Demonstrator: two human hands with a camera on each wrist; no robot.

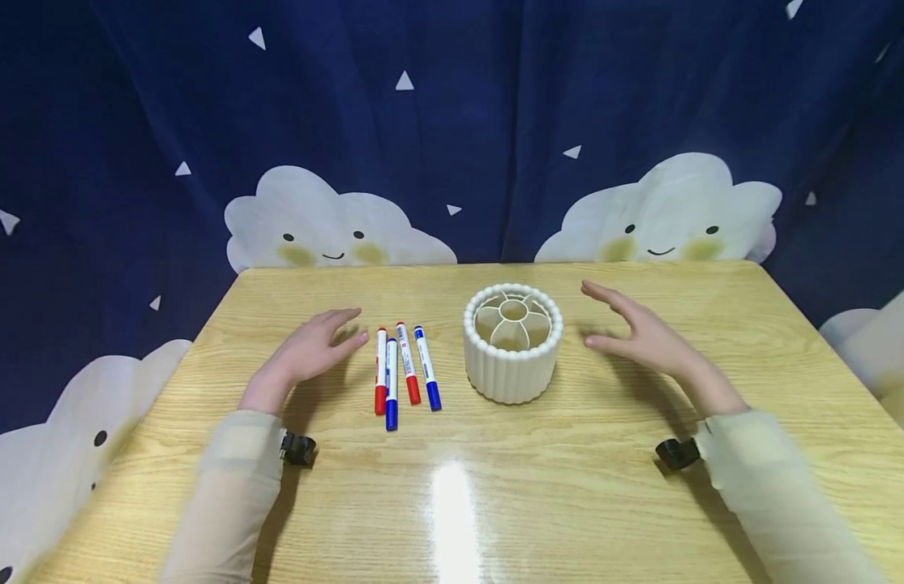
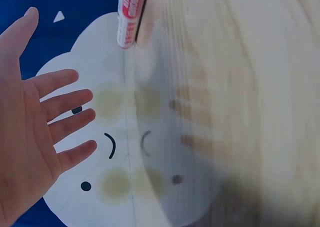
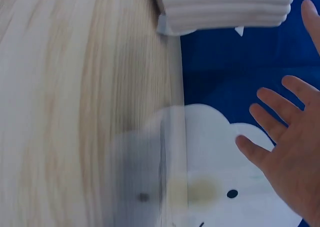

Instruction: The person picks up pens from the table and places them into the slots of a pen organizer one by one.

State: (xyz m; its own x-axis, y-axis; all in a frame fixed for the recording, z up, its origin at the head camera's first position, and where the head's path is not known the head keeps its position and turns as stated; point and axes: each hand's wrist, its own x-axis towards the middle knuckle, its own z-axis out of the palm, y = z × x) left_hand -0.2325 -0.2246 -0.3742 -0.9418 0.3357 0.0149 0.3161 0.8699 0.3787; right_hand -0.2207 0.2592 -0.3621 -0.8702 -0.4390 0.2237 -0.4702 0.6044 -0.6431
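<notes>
Several whiteboard markers lie on the table left of the middle, in the head view: a red-capped marker [image 1: 381,371] and a blue-capped marker [image 1: 392,385] side by side, then another red-capped marker [image 1: 408,362] and another blue-capped marker [image 1: 427,367] to their right. All caps point toward me. My left hand [image 1: 310,350] hovers just left of them, fingers spread and holding nothing. Right of the markers stands a white ribbed pen holder [image 1: 511,369], its top divided into petal-shaped compartments round a central ring. Beyond its right side is my right hand [image 1: 644,334], fingers extended, nothing in it.
The wooden table [image 1: 554,495] has a bright glare streak near the front. A dark blue curtain [image 1: 481,105] with white clouds and triangles hangs behind its far edge. Small black cameras sit on the left wrist [image 1: 298,448] and right wrist [image 1: 676,454].
</notes>
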